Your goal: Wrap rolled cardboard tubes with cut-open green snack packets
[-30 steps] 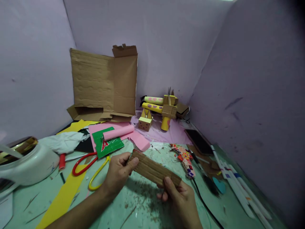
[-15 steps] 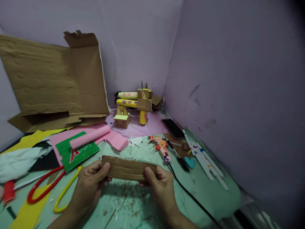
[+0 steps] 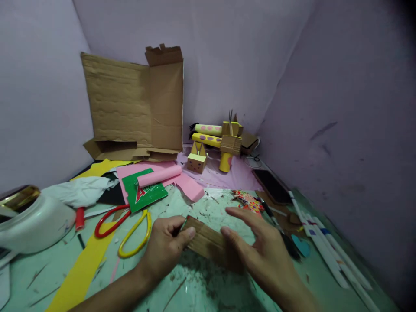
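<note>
Your right hand (image 3: 269,251) is spread at the near right of the table (image 3: 146,294); its grip is released, thumb and forefinger standing well apart. The thumb tip lies at the right portion of the cardboard strip (image 3: 206,240), but whether it touches cannot be told; that end of the strip is blurred. Your left hand (image 3: 165,247) grasps the strip's left end, its grip closed with the thumb on the upper face and the fingers behind. The strip is thus held slanting, left end farther from you, above dark crumbs (image 3: 201,281) on the table. To the left, a yellow paper band (image 3: 82,273) runs toward you, with a red handle loop (image 3: 103,235) and a yellow handle loop (image 3: 149,223) beyond. To the right lie white pens (image 3: 325,250), a blue heart (image 3: 301,246) and a brush (image 3: 290,248). Farther off, a pink paper roll (image 3: 159,176) rests across a green packet (image 3: 146,195), and a phone (image 3: 272,186) lies near the right wall. Farthest stand a small eared box (image 3: 196,165) and, at left, an opened cardboard carton (image 3: 120,104).
</note>
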### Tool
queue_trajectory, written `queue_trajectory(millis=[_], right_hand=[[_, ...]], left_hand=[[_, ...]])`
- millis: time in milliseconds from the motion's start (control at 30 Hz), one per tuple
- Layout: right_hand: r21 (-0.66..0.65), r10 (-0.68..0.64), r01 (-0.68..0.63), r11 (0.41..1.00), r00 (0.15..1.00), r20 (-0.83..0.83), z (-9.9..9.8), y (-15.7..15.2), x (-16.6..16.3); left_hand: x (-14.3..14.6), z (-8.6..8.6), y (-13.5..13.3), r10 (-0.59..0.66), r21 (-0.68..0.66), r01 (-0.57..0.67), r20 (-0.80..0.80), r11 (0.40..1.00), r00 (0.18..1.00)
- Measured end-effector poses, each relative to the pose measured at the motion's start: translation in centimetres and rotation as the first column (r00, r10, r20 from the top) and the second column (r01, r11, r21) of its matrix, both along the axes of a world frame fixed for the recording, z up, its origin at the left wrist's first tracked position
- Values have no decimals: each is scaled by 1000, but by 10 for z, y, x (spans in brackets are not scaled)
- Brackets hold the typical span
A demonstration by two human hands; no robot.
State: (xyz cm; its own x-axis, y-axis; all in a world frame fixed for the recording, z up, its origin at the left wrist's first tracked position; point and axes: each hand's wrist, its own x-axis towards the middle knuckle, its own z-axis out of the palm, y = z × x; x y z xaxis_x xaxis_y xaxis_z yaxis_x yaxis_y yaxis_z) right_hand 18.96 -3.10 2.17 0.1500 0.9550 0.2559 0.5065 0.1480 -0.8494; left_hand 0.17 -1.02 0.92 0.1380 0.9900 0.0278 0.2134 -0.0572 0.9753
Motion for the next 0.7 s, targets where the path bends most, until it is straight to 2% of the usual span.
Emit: queue_trajectory(millis=[100,167,233,333,400,433,500,600,700], right_hand=[[-139,275,-273,952,961,2,6,8,-20],[-243,367,-381,892,925,-102,-1,16,-32],[-315,330,-410,856,902,-279,-10,25,-38],[-386,140,-356,851,862,-487,-19,35,-35],[-413,51,-327,850,832,-553,-20,39,-29],[-418,25,-323,849,815,-579,-20,40,-26],[-416,-3,-324,850,786,-618,-20,42,-22],[-408,5,-340,847,774,-633,-23,44,-20],[-398,34,-364,842,773,-634,-25,44,-20]], left_hand=[[2,2,-2,-37,1,37,-23,999,999],[0,3,2,-50,0,50,-63,999,997],[-8,8,8,-74,-9,74,-108,997,991],[-37,18,18,-41,8,46,-308,999,950],[-61,18,20,54,61,-16,-701,998,711],[-72,16,19,68,60,-33,-800,998,596],[-87,7,15,46,39,-25,-888,999,458],[-92,-7,8,27,18,-28,-923,999,383],[-92,-8,5,3,-30,-84,-929,996,370]])
